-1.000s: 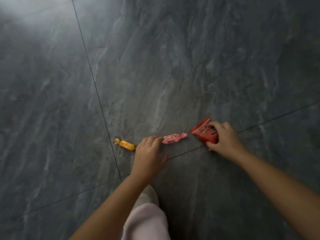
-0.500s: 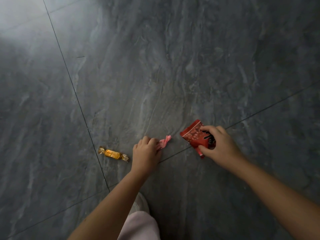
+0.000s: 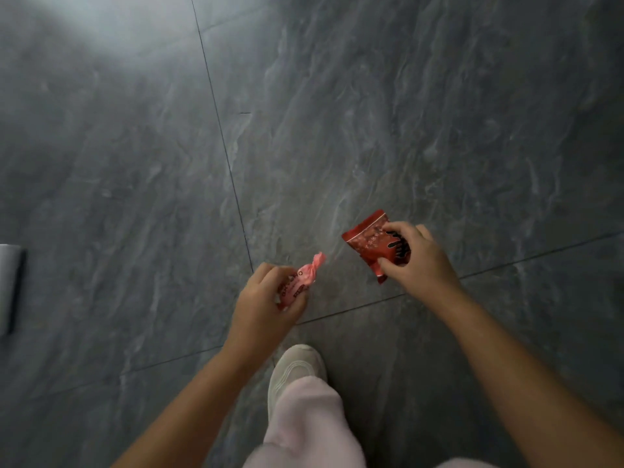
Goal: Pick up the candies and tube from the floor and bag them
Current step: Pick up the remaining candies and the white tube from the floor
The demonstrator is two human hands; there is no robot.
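Observation:
My left hand (image 3: 261,304) is closed around a pink twist-wrapped candy (image 3: 300,280), raised off the floor, with one twisted end sticking out toward the upper right. My right hand (image 3: 415,261) grips a small red printed bag (image 3: 369,239) by its lower right part, held just right of the candy. The two hands are a short gap apart. No gold candy and no tube are in view.
Dark grey marbled floor tiles (image 3: 371,113) with thin grout lines fill the view. My pale shoe (image 3: 297,366) and pink trouser leg (image 3: 310,423) are below the hands. A white and dark object (image 3: 8,288) sits at the left edge.
My left hand has lifted the pink candy off the floor and turned it up. The view has shifted, so the gold candy on the left is out of sight. The right hand still holds the bag.

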